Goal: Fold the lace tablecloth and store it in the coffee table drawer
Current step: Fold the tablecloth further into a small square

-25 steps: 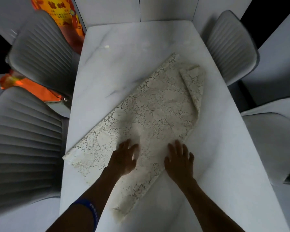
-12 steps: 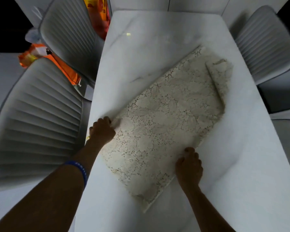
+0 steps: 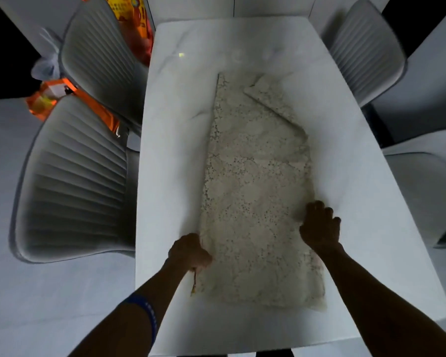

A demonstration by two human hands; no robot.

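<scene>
Head view: I see my left hand and right hand gripping the limp, snag-prone tablecloth's side edges near its closest end.

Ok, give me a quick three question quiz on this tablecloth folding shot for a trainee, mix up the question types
1. True or false: the lace tablecloth hangs off the marble table.
2. Which hand grips the cloth's edge with curled fingers? A) left hand B) right hand C) neither
3. Fill in: the far right corner of the cloth is ____ over onto the cloth.

Key: 1 false, it lies flat on the table. 2 A; the right hand rests at the right edge, fingers bent, no clear grip. 3 folded.
</scene>
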